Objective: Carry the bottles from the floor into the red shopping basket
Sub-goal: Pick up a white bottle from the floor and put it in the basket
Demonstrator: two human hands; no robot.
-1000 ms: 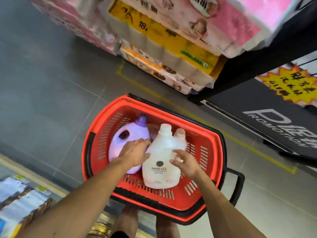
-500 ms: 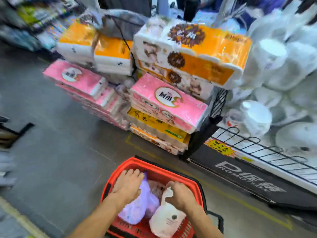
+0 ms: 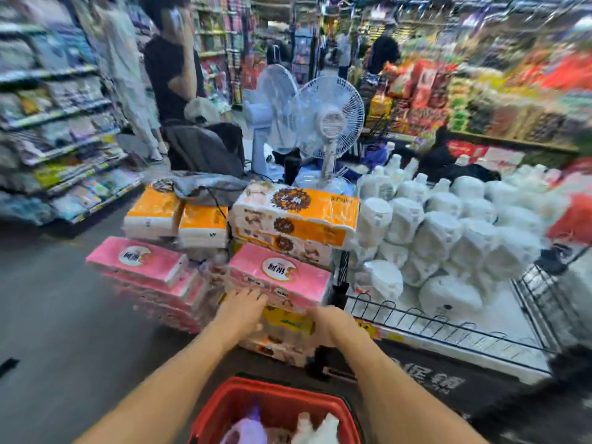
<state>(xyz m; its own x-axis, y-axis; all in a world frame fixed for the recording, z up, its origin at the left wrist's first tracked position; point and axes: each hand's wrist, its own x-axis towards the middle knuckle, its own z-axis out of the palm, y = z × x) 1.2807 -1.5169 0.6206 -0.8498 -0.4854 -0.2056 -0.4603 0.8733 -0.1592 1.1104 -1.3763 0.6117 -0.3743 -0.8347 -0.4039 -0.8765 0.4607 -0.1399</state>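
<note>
**Shop aisle, basket at the feet**

A busy shop aisle with a grey floor, and most of it is smeared by motion. Down at six o'clock sits the red shopping basket (image 3: 275, 405), only its far half in sight. Inside, a purple bottle (image 3: 246, 432) lies at seven o'clock and white bottles (image 3: 328, 427) stand at five o'clock, touching or nearly so.

Both bare arms reach out over the basket toward twelve. The left hand (image 3: 242, 310) has its fingers stretched forward, holding nothing. The right hand (image 3: 326, 325) shows only its back, fingers bent away, and I cannot tell its grip.

Just past the hands are stacked pink tissue packs (image 3: 278, 277), with orange packs (image 3: 298, 213) on top. At two o'clock a wire bin (image 3: 432, 325) is heaped with white wrapped rolls (image 3: 448, 238). Farther off at twelve stand two white fans (image 3: 330, 116). Shelves (image 3: 57, 139) run along at ten, beside a person in black (image 3: 169, 75).
</note>
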